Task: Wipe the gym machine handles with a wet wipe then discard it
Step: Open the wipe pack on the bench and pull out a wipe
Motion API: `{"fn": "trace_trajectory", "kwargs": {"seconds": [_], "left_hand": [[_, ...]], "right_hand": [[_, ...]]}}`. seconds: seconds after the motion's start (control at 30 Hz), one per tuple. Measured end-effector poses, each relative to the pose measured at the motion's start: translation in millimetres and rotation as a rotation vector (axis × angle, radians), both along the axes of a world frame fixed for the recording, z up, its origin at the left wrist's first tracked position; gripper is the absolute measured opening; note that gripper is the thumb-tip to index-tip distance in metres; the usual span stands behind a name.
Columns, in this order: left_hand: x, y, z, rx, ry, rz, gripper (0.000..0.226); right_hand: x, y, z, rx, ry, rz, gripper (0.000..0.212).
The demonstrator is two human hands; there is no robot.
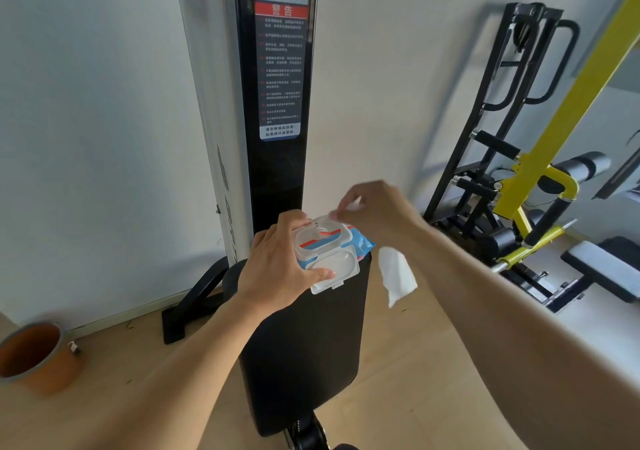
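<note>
Wipe (396,274), white and damp-looking, hangs crumpled below the right hand (375,212), just right of the pack it belongs to. Its lower edge dangles free over the black padded seat (304,345) of the gym machine. The right hand's fingertips are pinched together above the pack's opening; blur hides whether they grip the top of this sheet or the next one in the slot.

Pack of wet wipes (325,252), blue with a clear plastic flip lid standing open toward the near side, sits in the left hand (277,269), whose fingers and thumb curl around its left edge and hold it above the seat.

Done well, the step in hand likely calls for the left hand to hold the pack steady while the right draws the sheet up and away in one pull, so that only a single wipe comes loose; the lid then wants snapping closed to keep the rest moist.

Behind the hands rises the machine's black upright column (277,138), bearing a red-and-white warning label (281,58). An orange bin (36,356) stands on the wooden floor at near left, a probable place to discard the wipe. A black and yellow bench machine (540,172) fills the right side.
</note>
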State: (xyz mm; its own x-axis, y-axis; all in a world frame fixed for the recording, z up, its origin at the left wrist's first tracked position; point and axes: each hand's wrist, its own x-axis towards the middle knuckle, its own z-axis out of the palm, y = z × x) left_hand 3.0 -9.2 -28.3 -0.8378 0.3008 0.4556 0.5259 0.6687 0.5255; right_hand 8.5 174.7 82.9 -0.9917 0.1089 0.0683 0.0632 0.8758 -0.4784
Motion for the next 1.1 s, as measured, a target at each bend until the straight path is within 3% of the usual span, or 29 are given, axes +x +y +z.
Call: {"fn": "trace_trajectory", "kwargs": {"seconds": [0.1,0.2,0.3,0.47,0.57,0.63,0.73,0.9,1.0,1.1], "left_hand": [[0,0,0,0.000,-0.033,-0.007,0.101],[1,-1,1,-0.025,-0.037,-0.013,0.106],[0,-1,2,-0.041,-0.053,-0.020,0.111],[1,-4,3,-0.124,-0.050,-0.055,0.124],[1,-10,2,-0.220,-0.018,-0.133,0.133],[-1,-12,2,-0.250,-0.031,-0.166,0.135],[-2,-9,2,-0.187,-0.083,-0.165,0.123],[-2,-3,10,0.270,-0.224,-0.007,0.068],[-5,1,13,0.312,-0.220,0.122,0.054],[-12,3,8,0.317,-0.231,0.175,0.056]], "right_hand": [[2,-10,-23,-0.009,-0.092,-0.020,0.041],[-2,-21,-31,0.129,-0.100,-0.043,0.059],[-7,-27,-34,0.227,-0.102,-0.048,0.057],[-7,-27,-43,0.161,-0.069,-0.086,0.061],[-8,-5,-37,-0.164,-0.115,-0.033,0.035],[-10,19,-32,-0.193,-0.157,-0.026,0.013],[-10,49,-33,-0.068,-0.187,0.063,0.015],[0,51,-36,-0.223,-0.228,0.249,0.042],[-1,32,-36,-0.264,-0.236,0.182,0.040],[-9,16,-42,-0.280,-0.225,0.011,0.042]]}}
